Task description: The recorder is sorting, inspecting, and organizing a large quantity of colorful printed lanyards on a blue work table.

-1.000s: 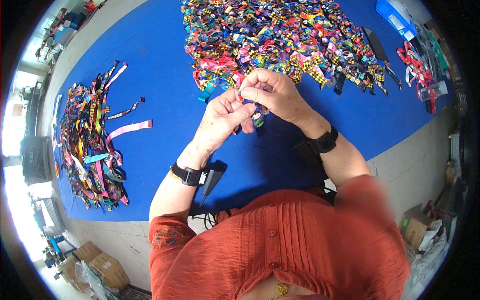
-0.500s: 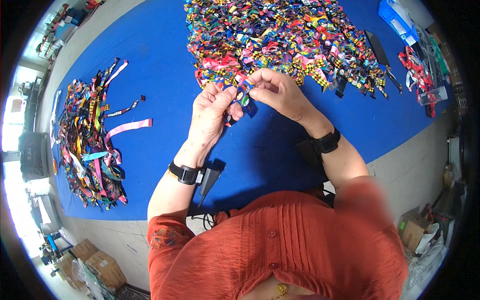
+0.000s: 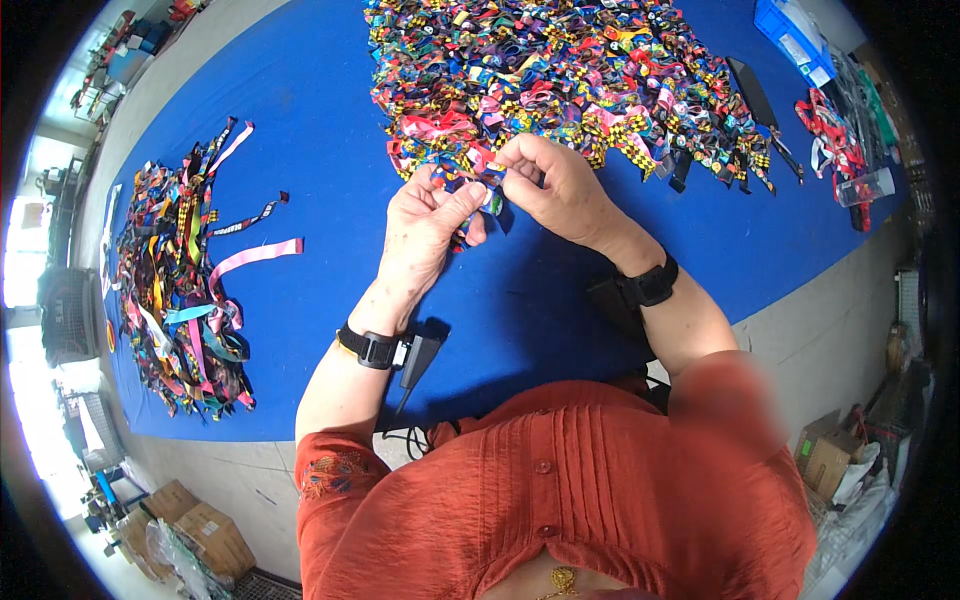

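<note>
My left hand (image 3: 430, 218) is closed in a pinch on a short, colourful printed ribbon (image 3: 491, 204), thumb on top. Its tail hangs below the fingers. My right hand (image 3: 566, 192) has thumb and fingertips pinched together at the ribbon's upper right end, close by the left thumb; the exact fold between them is partly hidden. Both hands stay just above the near edge of a broad mat of looped, patterned ribbons (image 3: 560, 90) on the blue table (image 3: 350, 130).
On the left lies a pile of loose ribbon strips (image 3: 180, 290), with a pink strip (image 3: 255, 253) sticking out. To the right are a black flat object (image 3: 750, 93), red straps (image 3: 835, 135), a clear cylinder (image 3: 866, 188) and a blue bin (image 3: 795, 42). Cardboard boxes (image 3: 210, 535) stand on the floor.
My left thumb has slid slightly right over the ribbon, covering more of it. The right fingers have curled in a little. The piles lie as before.
</note>
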A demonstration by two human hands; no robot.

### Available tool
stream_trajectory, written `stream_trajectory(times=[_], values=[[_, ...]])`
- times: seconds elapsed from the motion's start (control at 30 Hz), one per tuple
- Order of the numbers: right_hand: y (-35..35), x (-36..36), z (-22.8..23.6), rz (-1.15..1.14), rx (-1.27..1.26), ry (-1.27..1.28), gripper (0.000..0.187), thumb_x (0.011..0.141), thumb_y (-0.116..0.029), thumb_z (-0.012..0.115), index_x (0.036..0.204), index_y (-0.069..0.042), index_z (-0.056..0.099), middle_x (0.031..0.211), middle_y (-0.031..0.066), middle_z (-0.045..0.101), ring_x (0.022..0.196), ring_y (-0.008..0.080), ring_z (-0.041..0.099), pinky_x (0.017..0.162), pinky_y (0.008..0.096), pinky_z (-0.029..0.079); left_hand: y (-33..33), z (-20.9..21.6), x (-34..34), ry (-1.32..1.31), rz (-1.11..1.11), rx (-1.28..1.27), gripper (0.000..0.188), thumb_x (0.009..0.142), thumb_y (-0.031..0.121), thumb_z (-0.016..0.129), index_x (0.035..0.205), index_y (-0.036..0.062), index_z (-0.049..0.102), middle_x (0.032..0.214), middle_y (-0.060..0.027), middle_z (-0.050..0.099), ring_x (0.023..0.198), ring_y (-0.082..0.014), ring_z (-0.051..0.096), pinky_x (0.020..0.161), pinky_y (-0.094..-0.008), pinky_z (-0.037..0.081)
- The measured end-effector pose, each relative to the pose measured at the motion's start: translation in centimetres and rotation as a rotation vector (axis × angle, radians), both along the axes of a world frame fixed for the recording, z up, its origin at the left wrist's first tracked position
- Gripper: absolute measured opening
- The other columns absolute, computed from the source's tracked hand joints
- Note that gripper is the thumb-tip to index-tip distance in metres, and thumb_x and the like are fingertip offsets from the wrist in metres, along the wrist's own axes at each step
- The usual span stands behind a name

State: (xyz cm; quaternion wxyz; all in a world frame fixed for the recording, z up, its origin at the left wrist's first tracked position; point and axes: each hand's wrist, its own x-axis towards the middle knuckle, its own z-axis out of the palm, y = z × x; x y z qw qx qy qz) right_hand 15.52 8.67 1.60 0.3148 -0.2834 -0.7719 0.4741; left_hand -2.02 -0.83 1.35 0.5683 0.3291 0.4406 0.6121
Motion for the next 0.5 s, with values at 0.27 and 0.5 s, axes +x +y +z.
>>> stream_trajectory(times=[0.27,0.5], values=[[-0.04,-0.42,0.31,-0.133,0.366,0.027,0.009,0.086,-0.007,0.064,0.094,-0.003,0.062,0.08,0.0105,0.063,0.072,0.0239,0.065,0.066,0.0346,0.053,-0.19,0.52,0.0,0.011,-0.013,-0.005,0.02,0.092,0.003,0.071,0.107,0.0026,0.059,0.078,-0.004,0.069,0.055,-0.0105,0.061,0.051,-0.0239,0.048],[0.78,0.34,0.72,-0.009,0.182,0.087,0.013,0.086,-0.008,0.066,0.098,-0.004,0.064,0.085,0.0066,0.064,0.076,0.0166,0.064,0.07,0.0316,0.052,-0.22,0.34,0.29,0.038,0.018,0.021,0.019,0.092,0.004,0.072,0.106,0.004,0.06,0.075,-0.0027,0.068,0.054,-0.0084,0.06,0.049,-0.022,0.045]])
